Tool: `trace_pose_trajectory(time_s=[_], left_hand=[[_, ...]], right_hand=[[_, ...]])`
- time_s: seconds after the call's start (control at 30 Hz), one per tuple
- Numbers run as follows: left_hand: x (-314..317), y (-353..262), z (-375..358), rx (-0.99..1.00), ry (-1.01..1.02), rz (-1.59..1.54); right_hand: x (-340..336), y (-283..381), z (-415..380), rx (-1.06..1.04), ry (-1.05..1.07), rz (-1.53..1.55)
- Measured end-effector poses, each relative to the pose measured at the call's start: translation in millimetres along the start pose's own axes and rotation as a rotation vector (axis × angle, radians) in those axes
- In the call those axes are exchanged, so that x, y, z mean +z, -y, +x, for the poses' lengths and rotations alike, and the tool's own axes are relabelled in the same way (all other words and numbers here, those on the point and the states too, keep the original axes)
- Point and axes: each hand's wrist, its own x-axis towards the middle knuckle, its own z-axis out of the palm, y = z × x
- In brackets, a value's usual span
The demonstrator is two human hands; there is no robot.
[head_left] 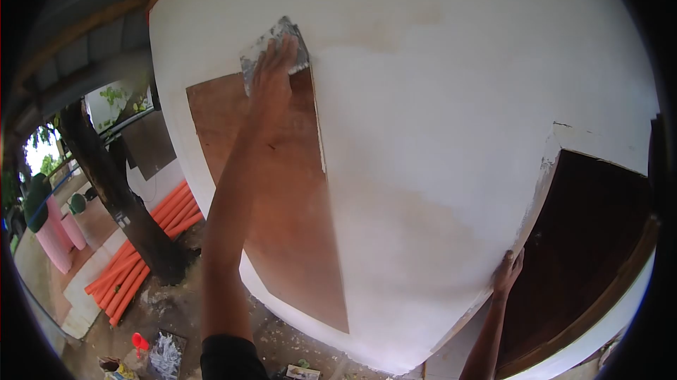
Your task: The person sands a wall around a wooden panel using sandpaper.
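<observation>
My left hand (275,62) is raised at the upper middle, its fingers pressed over a grey, paste-smeared flat blade (285,31). The blade lies against the white wall panel (423,98), at the top right corner of a brown rectangular section (268,189). Lower right, my right hand (508,273) rests on the white panel's edge beside a dark opening (585,239), its fingers around the edge. What its palm touches is hidden.
Orange pipes (134,274) lie on the ground at left by a dark tree trunk (120,189). A board with white paste (167,355) and a red cup (139,342) are at lower left. Pink rolls (53,235) stand far left.
</observation>
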Motion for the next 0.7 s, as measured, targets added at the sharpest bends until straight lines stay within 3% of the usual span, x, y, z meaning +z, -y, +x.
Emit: trace_pose_trajectory(time_s=[0.1, 0.13, 0.23, 0.27, 0.37, 0.4, 0.5, 0.53, 0.6, 0.63, 0.67, 0.7], left_hand=[[8, 44, 15, -0.384, 0.087, -0.096], [15, 43, 11, -0.465, 0.109, -0.258], [-4, -22, -4, -0.036, 0.017, -0.192], [-16, -16, -3, -0.005, 0.044, -0.104], [-2, 38, -2, -0.470, 0.077, -0.172], [-5, 46, 0, -0.497, 0.136, -0.258], [-18, -24, -5, -0.201, 0.079, -0.174], [-8, -22, -5, -0.174, 0.061, -0.148], [13, 23, -10, -0.545, 0.087, -0.379], [6, 36, -6, -0.629, 0.161, -0.273], [-3, 49, -1, -0.706, 0.246, -0.166], [-11, 34, -3, -0.585, 0.206, -0.190]], right_hand=[[5, 1, -5, -0.022, -0.048, -0.012], [6, -3, -5, -0.034, -0.077, -0.010], [4, 3, -4, 0.029, 0.000, 0.110], [2, 0, -2, 0.008, 0.016, 0.089], [-3, -6, -2, -0.017, 0.043, 0.037], [-4, -4, -3, -0.011, 0.037, 0.026], [1, -8, -7, 0.029, -0.010, 0.071], [2, -10, -6, 0.043, -0.027, 0.092], [-4, -11, -8, 0.036, 0.004, 0.076], [-2, -13, -5, 0.024, 0.004, 0.082], [-2, -15, -4, 0.020, 0.011, 0.063], [-5, -17, -4, 0.018, 0.018, 0.041]])
